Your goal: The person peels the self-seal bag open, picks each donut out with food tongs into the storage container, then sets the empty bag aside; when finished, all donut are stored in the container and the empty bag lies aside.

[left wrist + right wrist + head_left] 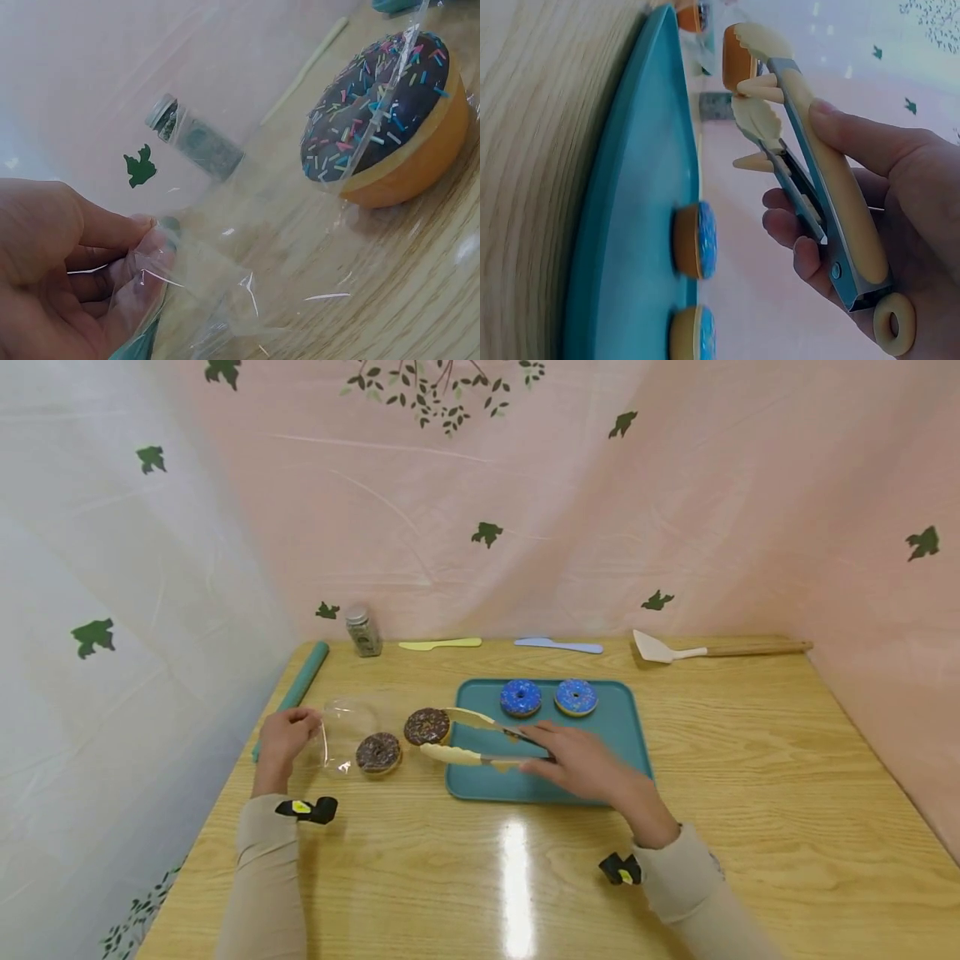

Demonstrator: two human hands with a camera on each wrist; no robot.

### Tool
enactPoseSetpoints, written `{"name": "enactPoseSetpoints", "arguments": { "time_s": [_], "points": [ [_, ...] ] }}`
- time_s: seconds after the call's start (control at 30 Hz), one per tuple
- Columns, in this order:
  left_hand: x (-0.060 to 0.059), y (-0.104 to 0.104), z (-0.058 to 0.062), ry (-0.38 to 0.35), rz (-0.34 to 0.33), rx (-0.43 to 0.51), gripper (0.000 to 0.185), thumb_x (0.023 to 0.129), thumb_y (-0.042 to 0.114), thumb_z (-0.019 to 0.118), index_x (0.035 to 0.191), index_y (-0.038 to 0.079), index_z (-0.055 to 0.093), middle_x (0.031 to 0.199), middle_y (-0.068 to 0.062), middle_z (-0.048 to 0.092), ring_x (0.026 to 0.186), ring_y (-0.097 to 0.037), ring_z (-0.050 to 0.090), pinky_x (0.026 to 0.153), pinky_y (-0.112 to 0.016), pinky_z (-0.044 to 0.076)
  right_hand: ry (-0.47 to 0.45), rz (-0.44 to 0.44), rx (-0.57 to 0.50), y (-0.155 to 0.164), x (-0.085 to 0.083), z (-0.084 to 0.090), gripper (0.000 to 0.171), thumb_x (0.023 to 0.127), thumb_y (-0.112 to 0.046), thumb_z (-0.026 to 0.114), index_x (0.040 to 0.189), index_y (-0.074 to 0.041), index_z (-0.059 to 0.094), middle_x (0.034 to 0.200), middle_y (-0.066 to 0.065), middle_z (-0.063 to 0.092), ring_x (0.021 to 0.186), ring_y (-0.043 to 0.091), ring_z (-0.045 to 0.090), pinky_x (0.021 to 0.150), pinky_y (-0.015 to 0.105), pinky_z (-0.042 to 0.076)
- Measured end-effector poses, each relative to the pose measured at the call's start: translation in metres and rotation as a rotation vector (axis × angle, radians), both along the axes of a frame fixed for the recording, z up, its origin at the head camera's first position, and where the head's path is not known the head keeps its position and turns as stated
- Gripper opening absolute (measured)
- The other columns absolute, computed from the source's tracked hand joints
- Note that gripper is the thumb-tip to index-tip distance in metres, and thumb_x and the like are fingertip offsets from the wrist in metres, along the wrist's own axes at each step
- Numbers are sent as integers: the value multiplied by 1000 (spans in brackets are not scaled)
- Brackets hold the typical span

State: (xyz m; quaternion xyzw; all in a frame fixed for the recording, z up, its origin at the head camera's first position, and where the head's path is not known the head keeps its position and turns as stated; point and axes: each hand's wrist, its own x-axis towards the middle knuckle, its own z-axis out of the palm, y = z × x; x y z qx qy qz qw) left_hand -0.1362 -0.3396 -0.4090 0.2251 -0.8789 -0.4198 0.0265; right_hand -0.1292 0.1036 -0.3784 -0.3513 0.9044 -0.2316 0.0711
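Note:
My left hand [283, 742] pinches the edge of clear plastic packaging [347, 735] at the table's left side. A chocolate doughnut with sprinkles [378, 754] sits at the packaging's right end; the plastic edge crosses in front of it in the left wrist view. My right hand [581, 764] grips cream-tipped tongs [840, 202], their heads spread around a second chocolate doughnut [427, 727] just left of the teal tray [540, 789]. In the right wrist view this doughnut [739, 60] is raised between the tong heads. Two blue-iced doughnuts [521, 697] lie on the tray's far part.
A green rod [303, 677] lies along the left table edge, behind my left hand. At the back stand a spice jar [363, 631], a yellow-green knife [440, 644], a blue knife [558, 646] and a spatula [720, 651]. Fabric walls border the table's back and sides.

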Motion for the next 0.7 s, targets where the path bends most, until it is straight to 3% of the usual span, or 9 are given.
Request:
{"name": "enactPoseSetpoints", "arguments": {
  "time_s": [0.1,0.17,0.23,0.4,0.57,0.7],
  "points": [
    [0,-2,-2,-10,-4,-5,37,99,26,51,121,-1,61,109,-14,64,77,-5,53,70,-22,47,-22,-28,-14,15,-1,2,61,94,-43,57,142,-8,46,134,14,54,88,19,63,75,39,51],
    [0,-3,-2,-14,-9,-5,38,99,28,51,122,-1,61,111,-15,63,79,-6,53,69,-21,47,-34,-52,-16,25,-2,3,61,94,-44,57,142,-8,46,132,14,55,73,11,56,64,31,47],
    [0,-3,-3,-17,-14,3,40,99,29,51,123,-1,61,112,-15,62,80,-7,54,69,-21,46,-46,-77,-16,35,-3,4,62,93,-45,58,142,-9,45,120,11,59,63,7,47,57,27,40],
    [0,-4,-3,-21,-12,13,42,98,31,52,125,-1,60,114,-16,63,83,-7,54,74,-23,47,-34,-126,7,58,-3,0,64,92,-47,58,142,-7,46,94,2,56,63,7,43,55,25,36],
    [0,-4,-3,-42,-1,44,43,99,32,50,127,-1,58,115,-14,63,84,-5,55,80,-27,47,-18,-144,29,78,0,-7,63,92,-45,59,139,-4,48,105,8,59,68,8,45,59,26,38],
    [0,-4,-1,-41,6,53,42,99,31,51,126,0,59,110,-10,64,81,-2,55,75,-22,47,-5,-148,51,90,6,-13,63,93,-46,58,138,-2,49,109,11,60,68,6,46,60,26,39]
  ]
}}
